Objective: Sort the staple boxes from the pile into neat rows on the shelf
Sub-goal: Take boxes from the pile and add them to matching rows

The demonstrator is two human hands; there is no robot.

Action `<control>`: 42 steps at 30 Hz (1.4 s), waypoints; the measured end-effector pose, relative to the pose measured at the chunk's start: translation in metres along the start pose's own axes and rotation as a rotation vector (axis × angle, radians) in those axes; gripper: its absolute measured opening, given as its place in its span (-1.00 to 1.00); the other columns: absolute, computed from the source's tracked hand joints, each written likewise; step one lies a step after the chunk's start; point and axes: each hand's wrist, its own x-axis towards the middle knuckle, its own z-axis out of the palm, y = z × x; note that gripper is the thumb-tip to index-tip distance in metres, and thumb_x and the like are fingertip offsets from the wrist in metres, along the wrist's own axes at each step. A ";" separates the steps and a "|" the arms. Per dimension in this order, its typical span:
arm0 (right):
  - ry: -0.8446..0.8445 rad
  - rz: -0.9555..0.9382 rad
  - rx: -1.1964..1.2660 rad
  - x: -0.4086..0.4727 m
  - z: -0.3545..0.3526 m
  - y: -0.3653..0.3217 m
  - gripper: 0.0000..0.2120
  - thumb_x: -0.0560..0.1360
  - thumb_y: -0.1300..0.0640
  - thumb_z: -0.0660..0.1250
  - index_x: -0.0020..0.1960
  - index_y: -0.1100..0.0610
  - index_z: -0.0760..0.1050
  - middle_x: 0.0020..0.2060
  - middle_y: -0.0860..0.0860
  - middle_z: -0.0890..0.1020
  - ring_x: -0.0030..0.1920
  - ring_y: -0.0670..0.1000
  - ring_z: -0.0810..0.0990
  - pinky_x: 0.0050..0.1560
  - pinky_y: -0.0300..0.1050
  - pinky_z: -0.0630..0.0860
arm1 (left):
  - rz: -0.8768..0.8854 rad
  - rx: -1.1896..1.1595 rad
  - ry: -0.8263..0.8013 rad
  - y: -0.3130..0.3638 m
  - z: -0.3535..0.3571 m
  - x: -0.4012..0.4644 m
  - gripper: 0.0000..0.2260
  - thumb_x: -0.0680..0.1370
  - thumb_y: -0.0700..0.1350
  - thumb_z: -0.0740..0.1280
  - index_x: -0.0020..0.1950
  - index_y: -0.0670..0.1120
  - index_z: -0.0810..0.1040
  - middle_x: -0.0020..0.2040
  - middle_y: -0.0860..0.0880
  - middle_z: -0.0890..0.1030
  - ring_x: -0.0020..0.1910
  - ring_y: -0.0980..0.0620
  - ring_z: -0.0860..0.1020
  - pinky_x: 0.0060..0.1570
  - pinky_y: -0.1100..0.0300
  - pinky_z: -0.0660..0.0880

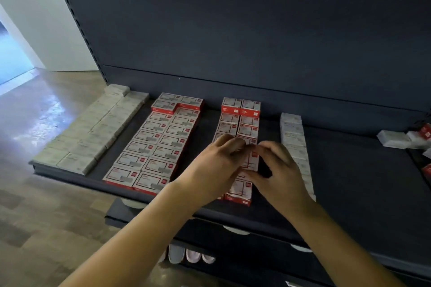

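Red-and-white staple boxes lie in rows on the dark shelf [349,170]. A wide double row [158,142] fills the left-middle, and a narrower double row [240,121] runs down the centre. My left hand [214,168] and my right hand [277,170] meet over the centre row. Their fingertips pinch one staple box [251,161] in the middle of that row. A loose pile of boxes [405,138] lies at the far right of the shelf.
Pale grey-white boxes [93,130] form a double row at the shelf's left end, and a single pale row [295,144] runs right of my hands. Lower shelves [233,235] jut out below. Wooden floor [46,216] lies to the left.
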 end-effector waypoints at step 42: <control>-0.179 0.367 0.151 0.029 0.001 0.025 -0.64 0.46 0.21 0.37 0.25 0.16 0.48 0.13 -0.06 0.45 0.13 -0.17 0.38 0.07 -0.59 0.20 | -0.543 -0.092 -0.310 -0.110 0.059 0.079 -0.66 0.60 -0.20 0.16 0.37 -0.04 0.42 0.40 -0.08 0.39 0.36 -0.05 0.37 0.30 0.12 0.35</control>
